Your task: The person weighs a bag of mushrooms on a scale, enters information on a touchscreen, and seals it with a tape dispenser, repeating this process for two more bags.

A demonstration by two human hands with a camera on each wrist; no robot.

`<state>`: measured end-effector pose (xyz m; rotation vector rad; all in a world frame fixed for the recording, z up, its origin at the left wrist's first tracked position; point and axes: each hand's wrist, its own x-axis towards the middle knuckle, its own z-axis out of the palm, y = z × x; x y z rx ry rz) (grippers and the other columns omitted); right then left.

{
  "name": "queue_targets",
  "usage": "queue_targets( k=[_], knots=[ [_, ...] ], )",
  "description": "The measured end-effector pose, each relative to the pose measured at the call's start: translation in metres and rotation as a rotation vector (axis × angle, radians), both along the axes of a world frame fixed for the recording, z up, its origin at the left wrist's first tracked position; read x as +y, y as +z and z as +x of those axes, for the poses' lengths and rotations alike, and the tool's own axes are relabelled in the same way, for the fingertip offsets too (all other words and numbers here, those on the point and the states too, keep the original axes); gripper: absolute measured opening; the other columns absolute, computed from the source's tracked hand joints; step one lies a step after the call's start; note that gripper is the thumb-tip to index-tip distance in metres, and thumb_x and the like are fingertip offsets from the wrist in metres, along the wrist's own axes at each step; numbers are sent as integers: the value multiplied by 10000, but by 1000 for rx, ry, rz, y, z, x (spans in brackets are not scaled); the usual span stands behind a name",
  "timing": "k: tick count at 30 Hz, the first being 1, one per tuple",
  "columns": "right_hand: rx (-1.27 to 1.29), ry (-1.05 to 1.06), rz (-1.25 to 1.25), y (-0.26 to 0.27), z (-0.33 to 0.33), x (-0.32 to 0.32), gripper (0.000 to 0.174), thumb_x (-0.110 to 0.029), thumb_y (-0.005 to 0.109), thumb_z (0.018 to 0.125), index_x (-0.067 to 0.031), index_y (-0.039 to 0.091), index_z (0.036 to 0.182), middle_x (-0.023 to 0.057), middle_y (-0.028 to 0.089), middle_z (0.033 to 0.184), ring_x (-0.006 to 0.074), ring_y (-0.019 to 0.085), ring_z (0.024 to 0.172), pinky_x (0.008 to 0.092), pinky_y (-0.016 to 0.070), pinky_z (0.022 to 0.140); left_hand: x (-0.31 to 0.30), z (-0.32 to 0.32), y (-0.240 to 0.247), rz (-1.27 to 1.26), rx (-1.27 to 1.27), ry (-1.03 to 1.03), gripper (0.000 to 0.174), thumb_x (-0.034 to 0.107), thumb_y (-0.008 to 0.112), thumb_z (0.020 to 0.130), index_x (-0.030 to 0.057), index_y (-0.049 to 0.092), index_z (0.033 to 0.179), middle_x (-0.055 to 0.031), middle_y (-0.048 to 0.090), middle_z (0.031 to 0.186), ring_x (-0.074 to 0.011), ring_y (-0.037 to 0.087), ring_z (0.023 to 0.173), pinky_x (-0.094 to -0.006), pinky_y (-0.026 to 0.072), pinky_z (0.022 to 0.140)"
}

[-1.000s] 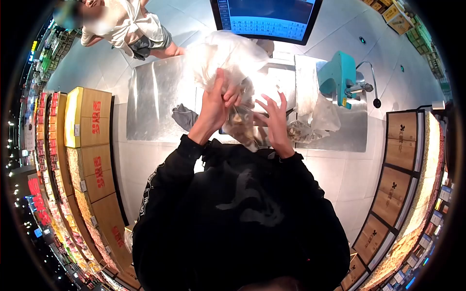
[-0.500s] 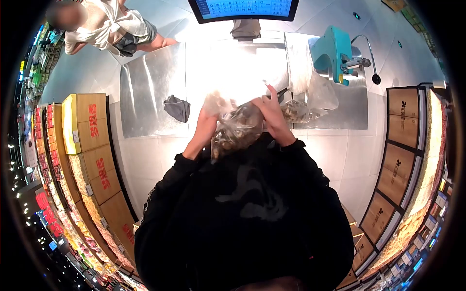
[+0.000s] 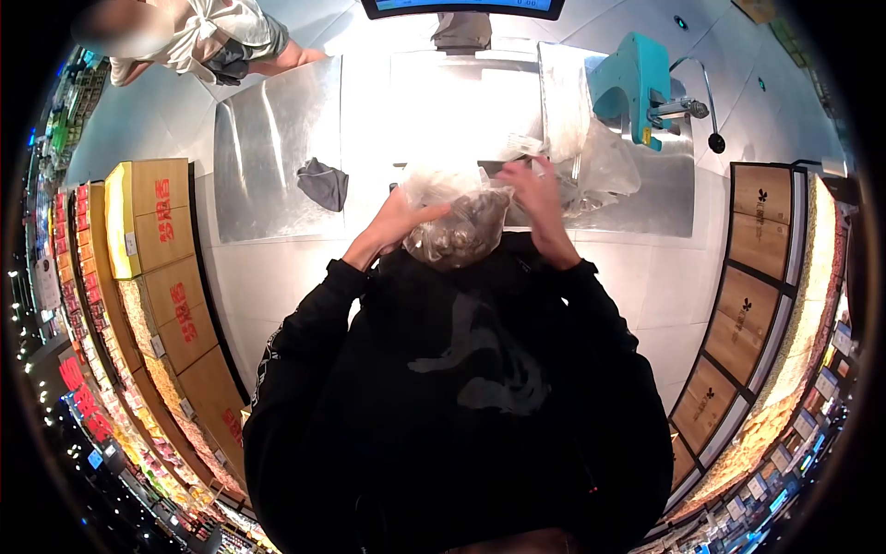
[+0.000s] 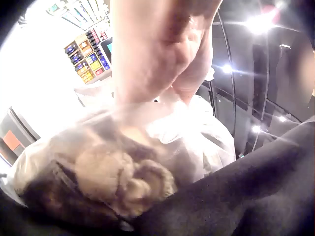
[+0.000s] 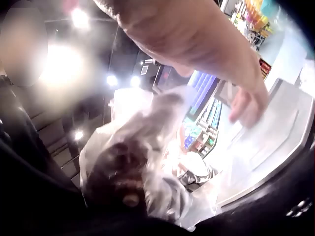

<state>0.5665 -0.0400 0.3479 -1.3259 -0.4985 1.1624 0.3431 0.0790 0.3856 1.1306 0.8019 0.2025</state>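
Note:
A clear plastic bag [image 3: 459, 226] full of brown, lumpy pieces is held close to the person's black-clad torso. My left hand [image 3: 399, 222] grips the left side of the bag, its thumb lying across the front of the plastic. In the left wrist view the bag [image 4: 113, 172] bulges below that hand, with tan lumps showing through. My right hand [image 3: 540, 196] is beside the bag's right edge, blurred, its fingers loosely bent. The right wrist view has these fingers [image 5: 246, 105] apart from the bag [image 5: 123, 167]. A small whitish piece [image 3: 524, 145] lies just beyond the right fingertips.
A steel counter [image 3: 268, 148] spans the front, with a grey cloth [image 3: 323, 183] on its left. Another clear bag [image 3: 611, 171] lies to the right, near a teal machine [image 3: 641, 83]. A screen [image 3: 461, 7] stands behind; boxed shelves [image 3: 152, 222] flank both sides.
The bag's white upper plastic, raised and puffed a second ago, has come down. The filled bag now sits upright nearer the torso. The right hand has moved off its edge.

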Motion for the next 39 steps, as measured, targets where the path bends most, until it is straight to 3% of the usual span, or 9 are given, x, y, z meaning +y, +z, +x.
queue_targets(
  k=[2,5,8,11,16,18,27,37,39],
  knots=[
    [67,-145,122,13,25,-7,390,-194,551,970,18,436,1276,78,591,1151,164,565,1096,322,439,952,1,3,-2,-19,-35,3,677,108,743,833,7,388,1400,-124,527,1325,-191,539,1165,-319,456,974],
    [-184,308,193,50,44,-25,141,-173,631,912,-48,633,978,133,524,1373,233,496,1254,379,380,1050,1,9,1,-127,-96,24,699,81,721,848,16,338,1430,-130,490,1363,-192,528,1180,-318,457,977],
    [-568,498,201,61,28,-21,136,-188,703,857,-62,654,871,155,498,1408,279,446,1318,380,337,1088,2,16,2,-127,-73,-21,707,74,715,850,15,324,1436,-136,510,1341,-193,529,1180,-316,450,984],
    [-591,504,104,56,17,-16,186,-209,748,820,-50,654,840,167,500,1401,308,422,1337,376,304,1109,3,22,11,-188,-95,-60,686,69,708,855,9,332,1427,-140,530,1320,-194,528,1183,-312,442,987],
    [-634,449,114,40,4,-22,277,-254,812,758,-53,640,840,166,514,1370,313,500,1249,370,410,1011,1,23,19,-171,-52,-91,668,50,700,856,4,344,1419,-130,538,1314,-189,524,1191,-312,434,1002],
    [-719,438,116,43,0,-21,266,-151,828,739,-22,615,833,145,524,1332,146,619,906,272,487,802,0,22,16,-190,-65,-74,667,47,705,851,5,352,1416,-128,536,1318,-186,520,1196,-313,431,1006],
    [-1185,335,219,42,-16,-30,467,-354,815,712,-67,615,1021,194,455,1391,372,535,1122,440,444,933,0,22,21,-116,-59,-69,652,79,726,842,7,387,1396,-116,544,1290,-177,512,1176,-303,432,981],
    [-1231,248,169,58,-14,-32,772,-340,818,707,-5,488,1319,187,433,1411,351,516,1187,441,425,994,0,18,11,-135,-121,-61,640,68,708,853,12,374,1396,-132,551,1283,-197,527,1182,-319,451,989],
    [-1375,390,663,46,-15,-45,796,-292,802,733,-6,433,1378,173,426,1427,330,456,1280,439,366,1076,2,18,13,-199,-141,-35,662,59,699,859,18,353,1421,-134,531,1317,-197,523,1194,-322,456,986]
  ],
)
